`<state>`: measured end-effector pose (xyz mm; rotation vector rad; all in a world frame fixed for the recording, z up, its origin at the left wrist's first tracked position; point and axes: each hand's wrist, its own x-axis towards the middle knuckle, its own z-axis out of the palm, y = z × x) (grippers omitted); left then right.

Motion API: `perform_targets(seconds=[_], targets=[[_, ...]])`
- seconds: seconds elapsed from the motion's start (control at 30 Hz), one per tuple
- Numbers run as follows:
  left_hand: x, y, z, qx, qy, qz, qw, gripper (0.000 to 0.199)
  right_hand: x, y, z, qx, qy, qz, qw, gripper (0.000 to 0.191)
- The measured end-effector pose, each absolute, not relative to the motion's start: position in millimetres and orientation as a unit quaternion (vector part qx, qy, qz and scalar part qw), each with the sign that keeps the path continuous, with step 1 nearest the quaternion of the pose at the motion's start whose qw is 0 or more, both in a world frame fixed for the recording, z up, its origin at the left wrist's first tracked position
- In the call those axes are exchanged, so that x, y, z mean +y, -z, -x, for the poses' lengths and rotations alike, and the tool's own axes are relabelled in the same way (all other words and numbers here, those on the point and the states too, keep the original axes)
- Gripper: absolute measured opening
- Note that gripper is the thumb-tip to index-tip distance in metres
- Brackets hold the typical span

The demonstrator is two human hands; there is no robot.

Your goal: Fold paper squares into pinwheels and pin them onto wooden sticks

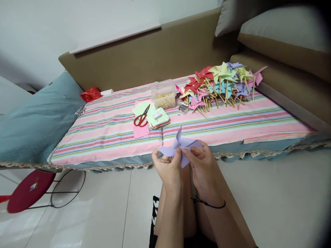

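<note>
Between my two hands is a purple paper pinwheel, held in front of the bench edge above my lap. My left hand pinches it near the centre with the thumb. From the other side my right hand grips it, thumb also close to the middle. Whether a pin or stick is at the centre is hidden by my fingers. Beyond my hands, a stack of square papers carries a small box. Red-handled scissors lie left of it, partly over a pink sheet.
A clear plastic box holds many thin sticks. Beside it sits a small open box of tiny pieces. Finished pinwheels on sticks are heaped at the right. A red bag lies far left; a red stool stands on the floor.
</note>
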<state>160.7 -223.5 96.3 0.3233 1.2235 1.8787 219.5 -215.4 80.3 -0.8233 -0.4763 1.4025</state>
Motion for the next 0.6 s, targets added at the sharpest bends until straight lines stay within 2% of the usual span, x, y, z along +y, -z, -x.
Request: perform_targets(seconds=[0.33, 0.6], targets=[[-224, -96, -163, 0.484, -0.745, -0.134, 0.439, 0.06, -214, -86, -223, -0.184, -0.624, 0.377, 0.659, 0.061], [-225, -97, -168, 0.495, -0.734, -0.138, 0.445, 0.061, -211, -73, -224, -0.213, -0.583, 0.389, 0.681, 0.056]])
